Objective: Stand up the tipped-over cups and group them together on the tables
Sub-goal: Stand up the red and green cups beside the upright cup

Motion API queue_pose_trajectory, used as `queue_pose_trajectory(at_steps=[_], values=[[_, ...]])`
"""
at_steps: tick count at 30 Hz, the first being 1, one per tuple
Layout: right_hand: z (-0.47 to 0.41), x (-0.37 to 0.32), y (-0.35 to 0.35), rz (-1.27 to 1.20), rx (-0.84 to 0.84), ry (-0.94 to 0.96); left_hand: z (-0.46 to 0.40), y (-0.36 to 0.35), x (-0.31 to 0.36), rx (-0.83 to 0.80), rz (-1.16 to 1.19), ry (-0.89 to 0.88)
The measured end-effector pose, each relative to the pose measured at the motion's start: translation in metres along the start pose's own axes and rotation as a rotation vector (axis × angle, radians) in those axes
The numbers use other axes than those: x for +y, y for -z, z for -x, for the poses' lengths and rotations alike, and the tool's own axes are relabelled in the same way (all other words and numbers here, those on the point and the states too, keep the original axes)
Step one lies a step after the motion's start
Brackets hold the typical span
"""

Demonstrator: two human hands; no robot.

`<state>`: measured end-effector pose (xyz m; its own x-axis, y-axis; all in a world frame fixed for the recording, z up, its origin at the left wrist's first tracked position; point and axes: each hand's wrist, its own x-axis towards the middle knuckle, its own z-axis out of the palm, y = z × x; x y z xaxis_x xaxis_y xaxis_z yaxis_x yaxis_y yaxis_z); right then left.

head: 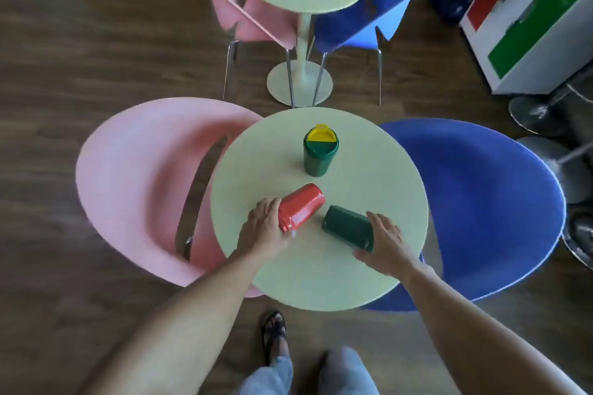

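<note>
Left hand (266, 228) sits on the lid end of the red cup (301, 207), fingers curled over it, gripping. Right hand (386, 242) cups the near end of the green cup (348, 228), fingers spread and wrapped around its right side; whether the grip is closed tight I cannot tell.

Positions: both tipped cups lie on their sides on the near half of the round table (369, 189), just beside each other, not touching. 1 upright cup (321, 152), green with a yellow flap on its lid, stands beyond them toward the table's far side.

Axes: red cup's long axis runs from near-left to far-right, base pointing away toward the upright cup, lid end in the left hand. Green cup's long axis runs from far-left to near-right, base pointing far-left, wider end under the right hand. The 2 axes converge toward table centre.

Judgement: each hand is already at the end nearest it, so each cup likely pivots about its base, with the held end swinging up. Then 2 short slides toward the upright cup.

Risk: bases may skid on the smooth top.
</note>
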<state>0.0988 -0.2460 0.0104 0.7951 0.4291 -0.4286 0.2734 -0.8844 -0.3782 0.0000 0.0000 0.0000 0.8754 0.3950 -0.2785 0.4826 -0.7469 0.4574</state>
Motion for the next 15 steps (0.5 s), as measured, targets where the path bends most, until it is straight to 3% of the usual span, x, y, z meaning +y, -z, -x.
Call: queue_pose_trajectory(at_steps=[15], values=[[-0.023, 0.043, -0.023, 0.018, 0.040, 0.004, -0.026, -0.036, -0.006, -0.002, 0.004, 0.118]])
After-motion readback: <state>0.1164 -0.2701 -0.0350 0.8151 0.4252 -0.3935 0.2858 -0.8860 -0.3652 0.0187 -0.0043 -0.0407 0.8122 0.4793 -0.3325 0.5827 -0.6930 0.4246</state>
